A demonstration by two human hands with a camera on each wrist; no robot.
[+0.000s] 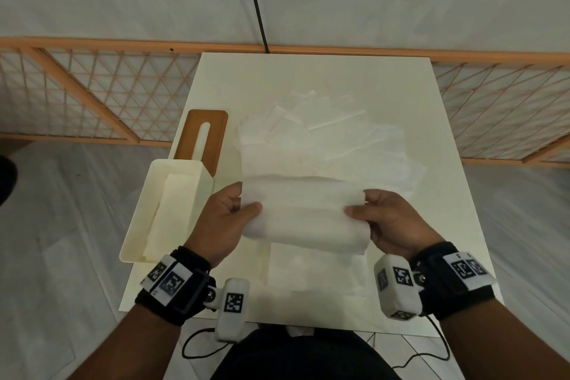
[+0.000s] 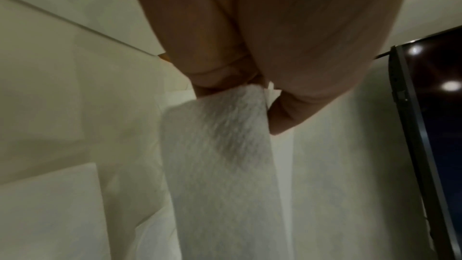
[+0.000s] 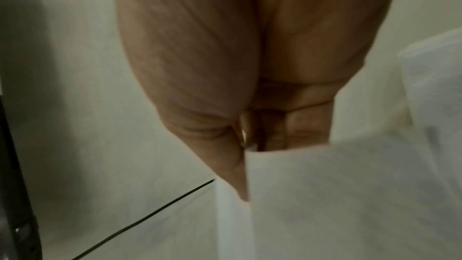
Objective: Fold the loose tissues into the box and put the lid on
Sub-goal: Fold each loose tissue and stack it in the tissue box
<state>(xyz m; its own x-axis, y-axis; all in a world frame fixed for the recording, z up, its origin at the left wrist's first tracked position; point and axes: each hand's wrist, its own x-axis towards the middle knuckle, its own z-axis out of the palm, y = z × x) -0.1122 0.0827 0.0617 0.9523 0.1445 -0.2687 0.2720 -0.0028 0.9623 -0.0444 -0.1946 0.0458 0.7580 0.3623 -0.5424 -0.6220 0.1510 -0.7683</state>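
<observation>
white tissues (image 1: 303, 210), cream box (image 1: 172, 182), brown lid (image 1: 205, 136).

light: soft, dim | head view: sharp, edges bowed | wrist views: blurred, shadowed, grainy

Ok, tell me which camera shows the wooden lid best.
The head view: the wooden lid lies flat on the table behind the box, slot visible. The wrist views show no recognisable lid.

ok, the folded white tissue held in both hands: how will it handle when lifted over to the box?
Probably floppy: the folded white tissue sags between the left hand and right hand, each pinching an end. Likely very light; a thumb-and-finger grip suffices. It may unfold if one end is released.
</observation>
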